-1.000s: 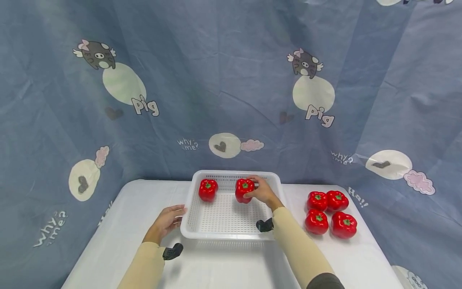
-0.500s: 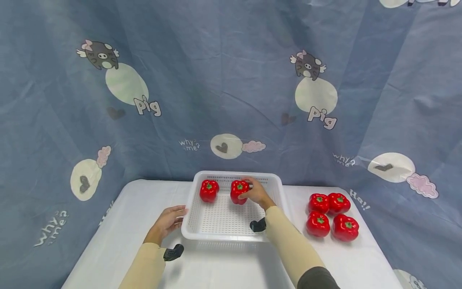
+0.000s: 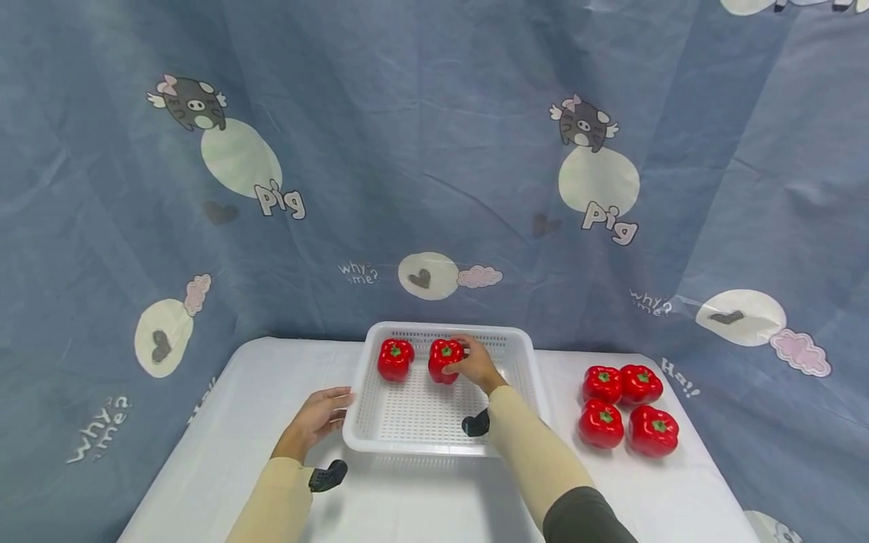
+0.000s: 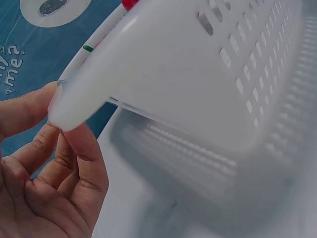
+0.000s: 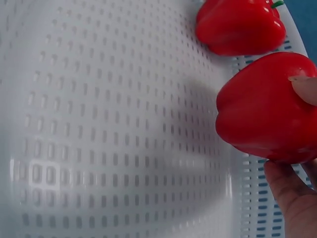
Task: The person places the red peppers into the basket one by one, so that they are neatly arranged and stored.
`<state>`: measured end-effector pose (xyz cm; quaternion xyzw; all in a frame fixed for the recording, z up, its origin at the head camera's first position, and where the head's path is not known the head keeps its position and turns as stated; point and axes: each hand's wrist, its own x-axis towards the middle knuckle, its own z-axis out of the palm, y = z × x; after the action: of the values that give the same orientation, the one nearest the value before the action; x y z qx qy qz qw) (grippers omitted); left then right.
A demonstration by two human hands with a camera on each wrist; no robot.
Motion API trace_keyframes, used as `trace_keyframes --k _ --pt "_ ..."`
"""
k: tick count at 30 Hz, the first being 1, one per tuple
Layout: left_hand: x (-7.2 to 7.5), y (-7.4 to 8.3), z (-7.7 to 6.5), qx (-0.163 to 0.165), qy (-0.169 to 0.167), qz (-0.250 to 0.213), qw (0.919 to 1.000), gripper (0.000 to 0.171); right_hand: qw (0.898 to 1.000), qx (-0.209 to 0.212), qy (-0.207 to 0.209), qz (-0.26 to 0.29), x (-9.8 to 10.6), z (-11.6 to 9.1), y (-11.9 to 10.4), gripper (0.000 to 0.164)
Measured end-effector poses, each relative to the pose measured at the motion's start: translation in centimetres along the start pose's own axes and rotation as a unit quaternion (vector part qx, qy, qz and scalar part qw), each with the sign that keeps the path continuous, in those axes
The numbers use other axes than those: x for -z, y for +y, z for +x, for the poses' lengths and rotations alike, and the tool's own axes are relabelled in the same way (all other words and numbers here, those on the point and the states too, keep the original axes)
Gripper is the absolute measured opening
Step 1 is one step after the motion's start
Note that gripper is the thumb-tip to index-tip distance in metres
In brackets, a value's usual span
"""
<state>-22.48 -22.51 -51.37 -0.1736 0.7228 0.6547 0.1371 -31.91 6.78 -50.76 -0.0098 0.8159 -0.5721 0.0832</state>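
My right hand (image 3: 477,366) grips a red bell pepper (image 3: 441,363) with a green stem, over the right-of-centre back part of a white perforated plastic basket (image 3: 424,446). In the right wrist view, thumb and fingers hold this pepper (image 5: 267,109) from opposite sides, above the basket's slotted floor (image 5: 114,124). A second red bell pepper (image 3: 396,360) sits to its left in the back left of the basket. My left hand (image 3: 317,418) pinches the basket's left rim; in the left wrist view the thumb lies over the rim (image 4: 74,106) and the fingers are under it.
Several more red bell peppers (image 3: 601,424) stand in a cluster on the white table (image 3: 407,509) right of the basket. Behind the table hangs a blue cloth (image 3: 380,188) with printed pig figures. A black wrist camera (image 3: 329,476) juts from each sleeve.
My right hand has moved left with its pepper, closer to the pepper in the back left of the basket. The left hand has stayed at the rim.
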Motion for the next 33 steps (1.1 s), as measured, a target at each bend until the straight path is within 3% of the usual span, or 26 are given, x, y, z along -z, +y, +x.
trace_keyframes --k 15,21,33 --pt "-0.1 0.1 -0.3 0.000 0.002 0.003 1.0000 0.045 0.999 -0.023 0.027 -0.030 -1.9 0.5 0.6 0.068" --pt "-0.1 0.2 -0.2 0.000 0.001 0.000 1.0000 0.046 0.999 -0.012 0.039 -0.028 -2.3 0.4 0.8 0.068" --pt "0.1 0.0 -0.1 0.004 0.005 0.000 1.0000 0.045 0.999 -0.022 0.024 -0.030 -2.6 0.6 0.9 0.073"
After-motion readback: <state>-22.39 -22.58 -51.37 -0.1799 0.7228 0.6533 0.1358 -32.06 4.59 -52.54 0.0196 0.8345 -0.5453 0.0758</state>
